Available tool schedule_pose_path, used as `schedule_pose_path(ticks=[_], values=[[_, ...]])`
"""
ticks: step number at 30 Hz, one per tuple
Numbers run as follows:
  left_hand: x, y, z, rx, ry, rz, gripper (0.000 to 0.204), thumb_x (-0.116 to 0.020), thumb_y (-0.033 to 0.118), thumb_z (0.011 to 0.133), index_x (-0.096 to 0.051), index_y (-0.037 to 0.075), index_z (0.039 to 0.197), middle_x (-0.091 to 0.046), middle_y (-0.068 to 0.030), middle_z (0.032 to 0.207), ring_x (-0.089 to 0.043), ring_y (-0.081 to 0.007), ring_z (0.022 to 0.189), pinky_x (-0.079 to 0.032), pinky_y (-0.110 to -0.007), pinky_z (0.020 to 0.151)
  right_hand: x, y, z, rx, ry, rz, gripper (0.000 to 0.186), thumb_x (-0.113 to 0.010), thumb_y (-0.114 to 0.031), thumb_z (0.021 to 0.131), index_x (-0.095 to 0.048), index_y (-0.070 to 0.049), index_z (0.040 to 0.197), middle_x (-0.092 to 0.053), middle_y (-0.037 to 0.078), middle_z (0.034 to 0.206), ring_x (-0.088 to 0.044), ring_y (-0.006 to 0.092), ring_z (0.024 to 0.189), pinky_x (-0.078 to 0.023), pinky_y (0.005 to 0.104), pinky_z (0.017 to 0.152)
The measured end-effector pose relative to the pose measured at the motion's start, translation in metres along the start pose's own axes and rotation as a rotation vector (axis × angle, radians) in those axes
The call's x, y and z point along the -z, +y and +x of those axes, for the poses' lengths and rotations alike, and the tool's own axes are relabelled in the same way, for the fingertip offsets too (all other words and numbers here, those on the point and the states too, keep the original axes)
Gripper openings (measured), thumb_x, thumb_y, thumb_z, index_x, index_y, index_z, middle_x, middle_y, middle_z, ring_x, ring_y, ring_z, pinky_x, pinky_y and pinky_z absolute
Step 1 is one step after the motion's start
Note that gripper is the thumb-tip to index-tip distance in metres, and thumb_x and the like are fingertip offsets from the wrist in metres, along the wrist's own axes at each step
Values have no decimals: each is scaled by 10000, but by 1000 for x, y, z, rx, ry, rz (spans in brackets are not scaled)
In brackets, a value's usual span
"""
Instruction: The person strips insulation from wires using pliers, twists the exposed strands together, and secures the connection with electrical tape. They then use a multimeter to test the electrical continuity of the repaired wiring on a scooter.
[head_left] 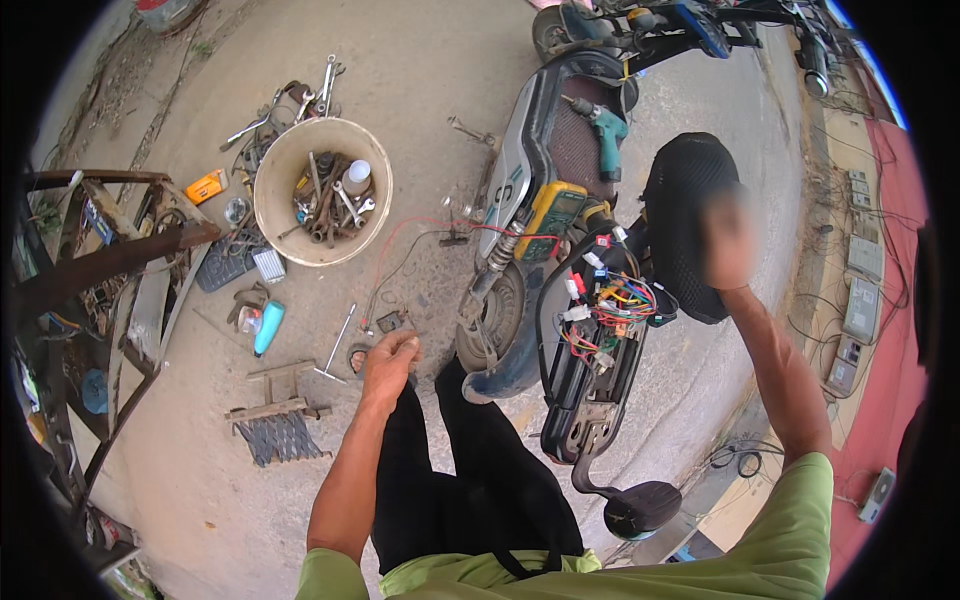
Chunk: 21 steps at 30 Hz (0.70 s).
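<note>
Above my knees, my left hand (392, 362) hangs with its fingers curled in, and nothing shows in them. My right hand (730, 245) rests on the edge of a black scooter seat (685, 195); its fingers are smeared, so their grip is hidden. The seat is raised to the right of the electric scooter's open body. Inside that body lies a tangle of coloured wires (625, 305) with white and red connectors. A yellow multimeter (553, 215) leans against the scooter, its red and black leads trailing left. A teal power drill (605, 135) lies on the footboard (578, 145).
On the left stands a white bucket (265, 190) of wrenches and metal parts. A T-handle tool (338, 345), a low stool (275, 420) and a turquoise bottle (268, 328) lie near my feet. A rusty metal frame (110, 265) borders the left side. The scooter's rear wheel (495, 310) stands before me.
</note>
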<state>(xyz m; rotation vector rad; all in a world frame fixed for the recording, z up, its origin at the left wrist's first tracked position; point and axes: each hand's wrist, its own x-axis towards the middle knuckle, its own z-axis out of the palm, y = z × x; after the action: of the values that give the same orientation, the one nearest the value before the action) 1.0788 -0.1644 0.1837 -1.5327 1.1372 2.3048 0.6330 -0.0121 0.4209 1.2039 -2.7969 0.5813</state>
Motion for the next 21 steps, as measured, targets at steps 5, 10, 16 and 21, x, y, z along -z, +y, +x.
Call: schedule_pose_path(ticks=[5,10,16,21], values=[[-60,22,3,-5,-149,-45,339,-606,234,976,-624,7,1227,-691,-82,1020,-652,-155,890,-494,-305,760,4,-7,6,-95,-4,12,195,-612,-185,888,-614,-6,811,-540,41,619,-499,103,595,-439,307,583],[-101,48,2,-21,-257,-37,353,-594,234,985,-610,11,1258,-694,-83,1033,-659,-164,915,-492,-299,770,9,-12,4,-185,-26,63,184,-617,-187,856,-609,-17,787,-548,69,595,-524,147,544,-446,322,564],[-134,77,-4,-173,-359,-124,407,-613,223,976,-566,3,1314,-660,-119,1182,-638,-186,1040,-497,-311,858,11,-12,4,-199,-33,61,190,-619,-197,851,-612,-17,790,-544,69,590,-528,153,539,-448,325,566],[-171,113,-7,-534,-451,-92,764,-739,286,872,-369,-21,1466,-451,-198,1433,-465,-316,1321,-414,-448,1068,6,-7,3,-193,-20,66,201,-623,-210,847,-628,-12,813,-564,83,605,-542,166,546,-462,335,579]])
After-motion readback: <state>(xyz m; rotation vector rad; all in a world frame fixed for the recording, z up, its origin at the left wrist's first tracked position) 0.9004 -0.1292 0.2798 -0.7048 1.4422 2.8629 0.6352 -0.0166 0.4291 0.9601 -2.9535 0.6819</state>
